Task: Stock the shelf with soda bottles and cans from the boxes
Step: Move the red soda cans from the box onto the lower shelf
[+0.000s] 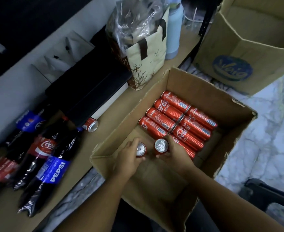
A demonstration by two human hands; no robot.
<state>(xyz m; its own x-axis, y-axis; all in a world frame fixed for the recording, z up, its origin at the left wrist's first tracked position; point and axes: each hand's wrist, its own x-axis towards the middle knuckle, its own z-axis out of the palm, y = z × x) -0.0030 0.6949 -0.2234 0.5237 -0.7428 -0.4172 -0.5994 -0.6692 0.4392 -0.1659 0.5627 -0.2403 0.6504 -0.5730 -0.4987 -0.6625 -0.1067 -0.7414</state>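
Cans are the load: the left hand [129, 158] grips one slim red aluminium cola can [140, 149], the right hand [175, 154] a second such can [161, 145], both upright inside the open brown cardboard box [196, 87]. Probably full, so stiff, weighty, smooth-sided; hold mid-body. The box wall must be cleared; dark plastic soda bottles [54, 169] crowd the brown shelf board [114, 108].

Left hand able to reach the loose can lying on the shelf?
Probably not yet: the left hand grips an upright can inside the box. Nothing blocks the loose can on the shelf, so once emptied it likely reaches over the box wall.
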